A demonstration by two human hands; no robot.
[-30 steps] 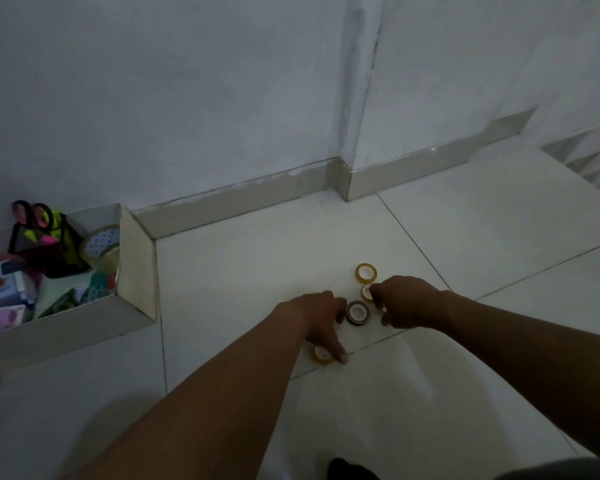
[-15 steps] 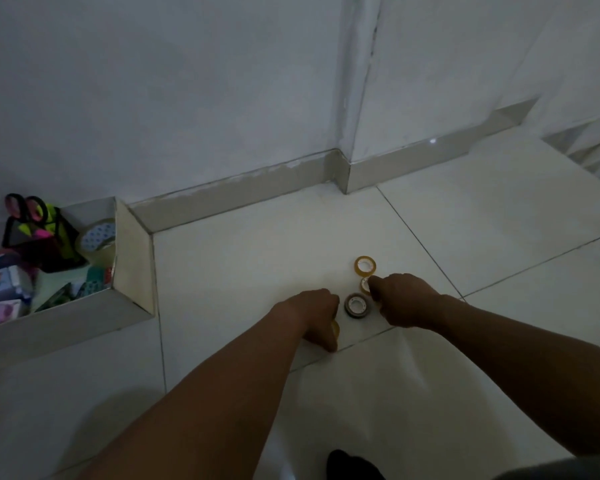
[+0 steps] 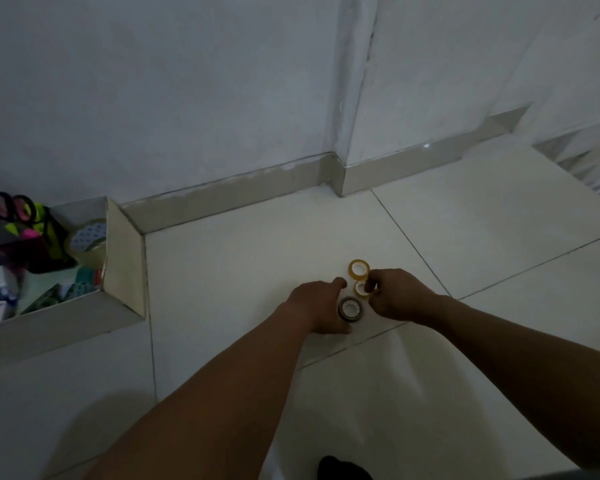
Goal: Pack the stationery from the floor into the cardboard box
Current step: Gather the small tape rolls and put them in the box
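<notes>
likely these small tape rolls would handle as light, rigid rings with smooth, slightly slick sides, so the surest hold was a pinch across the outer rim or a fingertip hooked through the core. three of them lay close together on the pale tiled floor (image 3: 222,271), well apart from the cardboard box (image 3: 125,268) at the far left by the wall. the yellow roll (image 3: 359,268) lay flat and free at the back, amber and translucent with an open centre. just in front of it the pale roll (image 3: 360,288) sat under the right hand (image 3: 394,296), whose fingers were curled and pinching at its edge. the dark roll (image 3: 350,309), greyish with a white core, lay against the left hand (image 3: 317,306), which cupped its side with the thumb near; whether that hand had truly gripped it, i could not tell. the box already held scissors (image 3: 13,206) in a dark holder and a wide patterned tape (image 3: 90,235).
</notes>
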